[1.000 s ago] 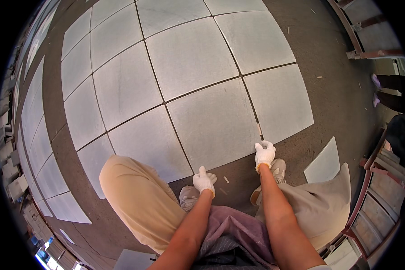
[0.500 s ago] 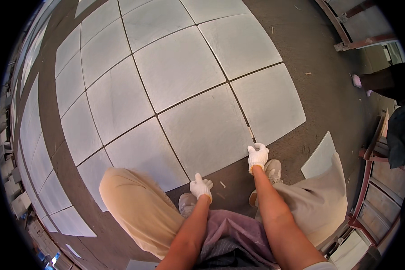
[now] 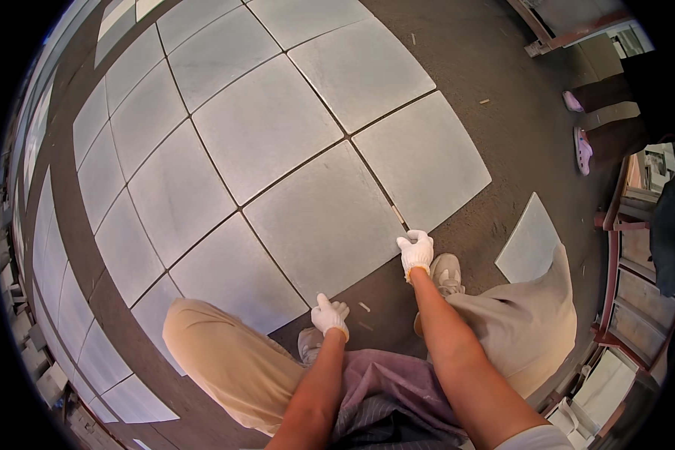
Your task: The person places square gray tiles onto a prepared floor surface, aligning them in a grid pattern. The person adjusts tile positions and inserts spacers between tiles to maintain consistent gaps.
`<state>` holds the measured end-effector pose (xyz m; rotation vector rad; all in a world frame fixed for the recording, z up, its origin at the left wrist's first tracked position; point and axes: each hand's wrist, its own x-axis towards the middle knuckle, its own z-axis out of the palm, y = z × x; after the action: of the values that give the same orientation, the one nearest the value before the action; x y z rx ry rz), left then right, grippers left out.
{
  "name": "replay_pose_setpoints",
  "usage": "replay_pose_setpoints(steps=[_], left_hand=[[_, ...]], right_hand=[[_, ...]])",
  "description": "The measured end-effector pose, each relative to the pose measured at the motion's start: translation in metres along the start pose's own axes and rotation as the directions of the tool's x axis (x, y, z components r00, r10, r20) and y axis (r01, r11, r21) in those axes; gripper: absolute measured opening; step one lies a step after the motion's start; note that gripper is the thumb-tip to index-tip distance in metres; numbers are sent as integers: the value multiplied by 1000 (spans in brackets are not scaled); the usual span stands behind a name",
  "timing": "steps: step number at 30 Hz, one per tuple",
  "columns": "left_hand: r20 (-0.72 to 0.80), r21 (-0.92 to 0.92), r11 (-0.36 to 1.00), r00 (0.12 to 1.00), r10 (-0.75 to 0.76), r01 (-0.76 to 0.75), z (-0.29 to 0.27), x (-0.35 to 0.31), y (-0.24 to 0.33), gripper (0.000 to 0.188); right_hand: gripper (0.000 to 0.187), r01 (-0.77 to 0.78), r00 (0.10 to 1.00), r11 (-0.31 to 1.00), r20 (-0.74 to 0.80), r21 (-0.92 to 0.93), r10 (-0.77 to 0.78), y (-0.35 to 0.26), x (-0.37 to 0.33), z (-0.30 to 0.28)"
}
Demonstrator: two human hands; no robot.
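Large pale grey square tiles lie in a grid on the dark floor. At the near edge of one tile [image 3: 319,214], my left hand [image 3: 329,316], in a white knit glove, has its fingers curled and its thumb against the left corner. My right hand [image 3: 416,252], gloved alike, closes at the right corner of the same tile, beside the gap to the neighbouring tile [image 3: 424,161]. A thin pale strip [image 3: 399,214] sits in that gap just beyond my right fingers. My fingertips under the edge are hidden.
A loose tile [image 3: 529,241] lies beside my right knee. More tiles [image 3: 101,360] form another group at left. Red-framed racks [image 3: 630,277] line the right side. Another person's feet in pink shoes [image 3: 583,150] stand there. Small chips [image 3: 364,307] lie on the floor.
The view has shifted, and the tiles and both hands appear slightly further left. Both hands stay at the same tile's near corners. More of the other person's shoes shows now.
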<state>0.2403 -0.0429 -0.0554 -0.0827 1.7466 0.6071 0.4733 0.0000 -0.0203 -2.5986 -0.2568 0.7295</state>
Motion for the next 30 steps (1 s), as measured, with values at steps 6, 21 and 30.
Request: replay_pose_setpoints(steps=[6, 21, 30], left_hand=[[211, 229, 973, 973, -89, 40, 47, -44, 6, 29], [813, 435, 92, 435, 386, -896, 153, -32, 38, 24], [798, 528, -157, 425, 427, -835, 226, -32, 67, 22]], right_hand=[[37, -4, 1000, 985, 4, -173, 5, -37, 33, -39], [47, 717, 696, 652, 217, -245, -684, -221, 148, -273], [59, 277, 955, 934, -48, -225, -294, 11, 249, -207]])
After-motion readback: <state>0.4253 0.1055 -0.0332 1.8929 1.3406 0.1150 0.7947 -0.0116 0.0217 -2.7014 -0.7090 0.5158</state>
